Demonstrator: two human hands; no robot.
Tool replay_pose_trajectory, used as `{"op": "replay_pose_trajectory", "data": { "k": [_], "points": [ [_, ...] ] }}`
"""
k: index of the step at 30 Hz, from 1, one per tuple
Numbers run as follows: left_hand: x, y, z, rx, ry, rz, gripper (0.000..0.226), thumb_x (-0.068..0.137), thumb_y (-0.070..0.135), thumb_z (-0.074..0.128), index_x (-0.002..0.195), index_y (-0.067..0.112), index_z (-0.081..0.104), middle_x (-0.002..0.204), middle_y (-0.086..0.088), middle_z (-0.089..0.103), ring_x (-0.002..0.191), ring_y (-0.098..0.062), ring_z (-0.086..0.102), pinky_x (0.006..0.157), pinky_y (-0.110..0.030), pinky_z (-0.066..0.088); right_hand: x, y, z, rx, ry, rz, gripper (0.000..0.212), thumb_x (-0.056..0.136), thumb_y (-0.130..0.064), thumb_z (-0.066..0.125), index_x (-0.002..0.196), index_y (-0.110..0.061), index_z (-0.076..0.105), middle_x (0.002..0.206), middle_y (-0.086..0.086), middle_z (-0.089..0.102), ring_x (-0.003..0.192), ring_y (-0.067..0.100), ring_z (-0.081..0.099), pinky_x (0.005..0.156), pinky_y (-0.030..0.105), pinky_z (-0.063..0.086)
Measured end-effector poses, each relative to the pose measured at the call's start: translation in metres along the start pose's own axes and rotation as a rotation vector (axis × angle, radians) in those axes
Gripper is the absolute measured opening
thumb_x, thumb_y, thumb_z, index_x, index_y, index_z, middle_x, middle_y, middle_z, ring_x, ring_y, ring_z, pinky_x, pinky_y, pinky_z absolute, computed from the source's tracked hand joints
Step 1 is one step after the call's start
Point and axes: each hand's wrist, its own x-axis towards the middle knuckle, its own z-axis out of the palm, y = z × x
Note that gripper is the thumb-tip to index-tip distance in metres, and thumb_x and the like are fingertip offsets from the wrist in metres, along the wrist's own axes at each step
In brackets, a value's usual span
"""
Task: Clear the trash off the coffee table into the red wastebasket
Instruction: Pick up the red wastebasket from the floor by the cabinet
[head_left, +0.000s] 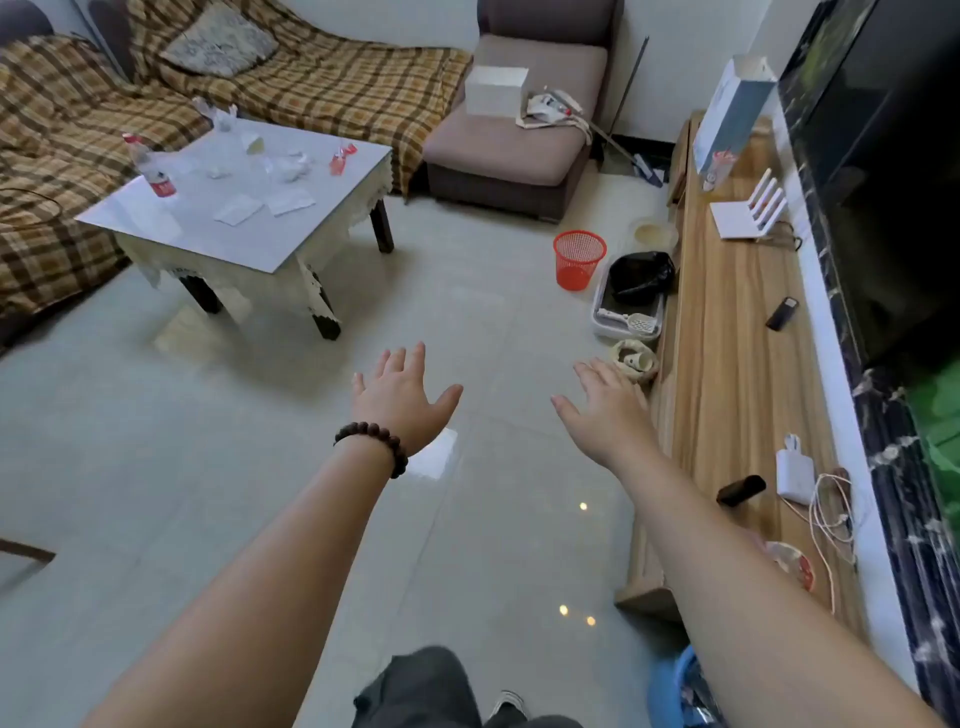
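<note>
A white coffee table (171, 228) stands at the upper left. On it lie a clear plastic bottle with a red label (153, 166), a second clear bottle (215, 115), crumpled white tissues (292, 165), flat white papers (262, 205) and a small red wrapper (341, 157). The red mesh wastebasket (578, 259) sits on the floor to the right, well apart from the table. My left hand (402, 397), with a bead bracelet at the wrist, and my right hand (608, 408) are both stretched out over the floor, fingers spread, holding nothing, far from the table.
A plaid-covered sofa (311, 78) wraps behind the table, with a brown armchair (519, 135) beside it. A long wooden TV bench (737, 364) runs along the right. A litter tray with a black bag (631, 299) sits next to the wastebasket. Open tiled floor (260, 467) lies between.
</note>
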Motion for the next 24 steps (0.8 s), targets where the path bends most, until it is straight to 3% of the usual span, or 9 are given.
{"op": "replay_pose_trajectory", "data": {
  "k": [10, 24],
  "points": [
    [0.101, 0.029, 0.032, 0.071, -0.059, 0.005, 0.077, 0.089, 0.061, 0.032, 0.151, 0.019, 0.015, 0.157, -0.004, 0.021, 0.145, -0.019, 0.009, 0.114, -0.049, 0.009, 0.100, 0.041, -0.002, 0.012, 0.012, 0.047, 0.058, 0.094, -0.045, 0.045, 0.143, -0.016, 0.035, 0.155, 0.009, 0.028, 0.145, 0.024, 0.017, 0.117, 0.048, 0.016],
    [0.413, 0.086, 0.032, 0.028, -0.121, 0.070, 0.077, 0.088, 0.062, 0.031, 0.150, 0.019, 0.015, 0.157, -0.004, 0.022, 0.145, -0.020, 0.011, 0.114, -0.048, 0.011, 0.408, 0.061, -0.034, 0.001, 0.010, 0.125, 0.056, 0.092, -0.041, 0.049, 0.140, -0.014, 0.040, 0.151, 0.011, 0.035, 0.143, 0.028, 0.023, 0.116, 0.046, 0.022]
  ]
}}
